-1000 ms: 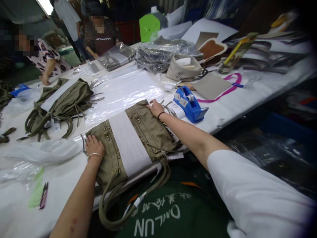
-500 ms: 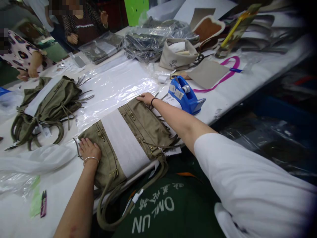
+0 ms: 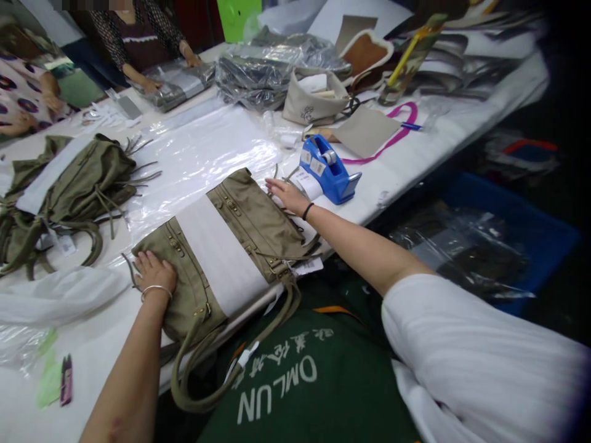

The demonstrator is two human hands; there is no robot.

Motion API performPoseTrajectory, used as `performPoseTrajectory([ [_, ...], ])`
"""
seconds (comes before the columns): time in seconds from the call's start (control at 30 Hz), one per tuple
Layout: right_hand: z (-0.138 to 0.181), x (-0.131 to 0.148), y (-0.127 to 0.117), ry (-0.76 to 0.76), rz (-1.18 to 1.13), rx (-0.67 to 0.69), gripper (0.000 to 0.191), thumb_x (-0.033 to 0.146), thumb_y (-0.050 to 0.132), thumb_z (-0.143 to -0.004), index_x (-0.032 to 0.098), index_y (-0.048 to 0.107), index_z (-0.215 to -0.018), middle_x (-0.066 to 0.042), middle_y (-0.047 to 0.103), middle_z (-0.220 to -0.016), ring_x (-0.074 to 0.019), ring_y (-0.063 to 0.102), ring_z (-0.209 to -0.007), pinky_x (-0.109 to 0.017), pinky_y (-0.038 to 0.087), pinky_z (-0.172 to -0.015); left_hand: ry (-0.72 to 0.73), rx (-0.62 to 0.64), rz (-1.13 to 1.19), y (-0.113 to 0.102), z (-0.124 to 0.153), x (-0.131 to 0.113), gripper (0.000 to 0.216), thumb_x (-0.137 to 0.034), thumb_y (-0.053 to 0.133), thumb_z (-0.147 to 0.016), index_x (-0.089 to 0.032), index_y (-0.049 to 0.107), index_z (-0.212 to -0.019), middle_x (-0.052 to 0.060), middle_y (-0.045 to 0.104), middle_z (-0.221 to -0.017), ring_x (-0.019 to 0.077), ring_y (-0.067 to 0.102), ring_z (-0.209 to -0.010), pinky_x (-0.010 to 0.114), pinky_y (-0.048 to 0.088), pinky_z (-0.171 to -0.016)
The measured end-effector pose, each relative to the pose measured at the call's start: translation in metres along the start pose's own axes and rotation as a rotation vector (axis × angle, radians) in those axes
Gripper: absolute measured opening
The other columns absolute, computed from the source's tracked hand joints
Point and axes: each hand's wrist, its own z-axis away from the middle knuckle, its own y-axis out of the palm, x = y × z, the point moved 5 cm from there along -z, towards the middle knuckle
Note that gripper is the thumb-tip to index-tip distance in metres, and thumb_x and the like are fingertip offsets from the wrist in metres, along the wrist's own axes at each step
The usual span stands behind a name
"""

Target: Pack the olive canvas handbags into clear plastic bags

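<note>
An olive-green handbag (image 3: pixel 263 227) lies flat at the table's near edge, its handles hanging down over the front. Round its middle runs a white paper band (image 3: pixel 217 252). My left hand (image 3: pixel 156 274) rests flat on the bag's left end, fingers spread. Just off the bag's upper right side is my right hand (image 3: pixel 290 195), fingers stretched out, holding nothing I can see. Close beyond it stands a blue tape dispenser (image 3: pixel 329 172), with a printed white label sheet (image 3: pixel 307 183) between them. A white tag (image 3: pixel 307 266) sticks out at the bag's right corner.
Another banded olive bag (image 3: pixel 92 172) lies at left, near clear plastic sheeting (image 3: pixel 203 144). Bagged goods (image 3: pixel 258 74), a beige pouch (image 3: pixel 314 98) and grey card (image 3: pixel 364 132) sit farther back. Across the table, a co-worker's hands touch a plastic-wrapped package (image 3: pixel 178 86). A blue bin (image 3: pixel 549 240) stands at right.
My right hand has come off the bag's far edge and moved right, toward the tape dispenser. My left hand stays on the bag. A co-worker's hands have lowered onto the wrapped package.
</note>
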Motion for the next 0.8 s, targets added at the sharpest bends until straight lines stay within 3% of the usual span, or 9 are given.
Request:
performPoseTrajectory([
  [0.1,0.030,-0.010,-0.008,0.002,0.214,0.025,0.041,0.023,0.047,-0.098,0.019,0.060,-0.137,-0.010,0.056,-0.144,-0.0238,0.046,-0.139,-0.044,0.031,-0.118,0.098,-0.024,0.023,-0.037,-0.002,-0.026,0.054,-0.030,0.040,-0.094,-0.005,0.053,-0.140,0.024,0.048,-0.147,0.0383,0.037,-0.142,0.062,0.029,-0.114],
  [0.17,0.048,-0.011,-0.003,-0.016,0.309,0.051,0.038,0.025,0.052,-0.097,0.019,0.062,-0.133,-0.011,0.052,-0.147,-0.0258,0.039,-0.143,-0.044,0.027,-0.120,0.223,-0.079,0.151,-0.066,0.006,-0.072,0.048,-0.034,0.041,-0.095,-0.011,0.062,-0.131,0.019,0.066,-0.127,0.0340,0.056,-0.127,0.054,0.038,-0.110],
  [0.23,0.057,-0.006,0.003,-0.023,0.277,0.040,0.039,0.028,0.049,-0.099,0.018,0.061,-0.135,-0.011,0.055,-0.145,-0.0247,0.043,-0.141,-0.040,0.030,-0.118,0.335,-0.031,0.351,-0.082,0.021,-0.139,0.049,-0.042,0.038,-0.098,-0.016,0.060,-0.134,0.011,0.074,-0.103,0.0260,0.069,-0.102,0.042,0.050,-0.098],
  [0.33,0.059,0.005,0.006,0.009,0.120,0.008,0.040,0.027,0.040,-0.102,0.017,0.060,-0.136,-0.010,0.062,-0.137,-0.0203,0.055,-0.130,-0.032,0.038,-0.111,0.478,0.276,0.484,-0.072,0.045,-0.249,0.061,-0.053,0.039,-0.098,-0.013,0.050,-0.143,0.009,0.075,-0.083,0.0230,0.072,-0.086,0.035,0.052,-0.089],
  [0.43,0.059,0.010,0.006,0.062,0.029,0.017,0.040,0.021,0.037,-0.102,0.015,0.064,-0.131,-0.011,0.065,-0.133,-0.0189,0.059,-0.124,-0.029,0.042,-0.106,0.524,0.344,0.379,-0.055,0.053,-0.317,0.083,-0.061,0.046,-0.093,0.001,0.039,-0.147,0.023,0.073,-0.103,0.0320,0.069,-0.105,0.040,0.049,-0.095],
  [0.5,0.061,0.011,0.005,0.055,0.020,0.058,0.036,0.019,0.044,-0.099,0.014,0.066,-0.127,-0.012,0.067,-0.129,-0.0197,0.062,-0.119,-0.030,0.045,-0.103,0.510,0.338,0.283,-0.047,0.048,-0.333,0.089,-0.060,0.050,-0.090,0.006,0.035,-0.147,0.030,0.067,-0.115,0.0366,0.066,-0.112,0.042,0.048,-0.096],
  [0.57,0.064,0.012,0.002,-0.004,0.031,0.081,0.036,0.020,0.055,-0.094,0.014,0.065,-0.128,-0.012,0.068,-0.127,-0.0214,0.064,-0.117,-0.032,0.046,-0.103,0.492,0.369,0.228,-0.043,0.043,-0.333,0.081,-0.051,0.054,-0.088,0.003,0.038,-0.146,0.029,0.068,-0.115,0.0363,0.068,-0.107,0.041,0.049,-0.094],
  [0.7,0.059,0.022,-0.009,-0.189,0.119,-0.028,0.042,0.026,0.064,-0.091,0.011,0.064,-0.129,-0.017,0.061,-0.136,-0.0266,0.056,-0.128,-0.041,0.040,-0.111,0.426,0.459,0.280,-0.046,0.040,-0.314,0.065,-0.034,0.057,-0.083,-0.008,0.045,-0.141,0.014,0.075,-0.085,0.0274,0.071,-0.067,0.037,0.054,-0.075],
  [0.8,0.045,0.030,-0.004,-0.267,0.191,-0.033,0.039,0.019,0.057,-0.094,0.008,0.061,-0.131,-0.018,0.057,-0.140,-0.0272,0.051,-0.133,-0.043,0.038,-0.113,0.348,0.557,0.476,-0.051,0.044,-0.304,0.054,-0.030,0.054,-0.081,-0.013,0.051,-0.132,0.001,0.065,-0.058,0.0216,0.061,-0.045,0.032,0.051,-0.057],
])
